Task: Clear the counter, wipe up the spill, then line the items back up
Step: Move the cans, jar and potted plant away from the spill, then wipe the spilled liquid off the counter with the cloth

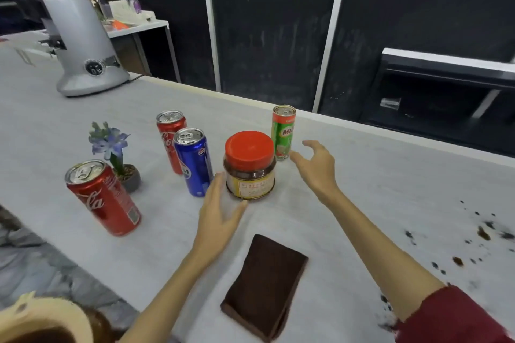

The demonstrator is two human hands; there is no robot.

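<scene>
We look down at a pale counter (348, 175) with both our bare hands reaching forward, one on each side of a jar with a red lid (250, 166). Our left hand (220, 213) is near the jar's lower left, fingers straight and close together, thumb spread toward the jar's base, perhaps just touching it; it holds nothing. Our right hand (316, 164) hovers to the jar's right, fingers loosely curled and spread, gripping nothing, close beside a green Milo can (283, 132) that stands just behind the jar. To the left stand a blue can (193, 161), a red can behind it (171, 139), another red cola can (104, 198) nearer us, and a small potted blue flower (117, 153). A folded brown cloth (264, 287) lies near the front edge, between our forearms. Dark splashes of the spill (473, 237) dot the counter far to the right, well apart from the items. The step in hand appears to be moving the jar. To do it well, we should close both palms on the jar's sides below the lid, lift it straight up, and keep our right fingers clear of the tall, narrow green can, which would tip easily.
</scene>
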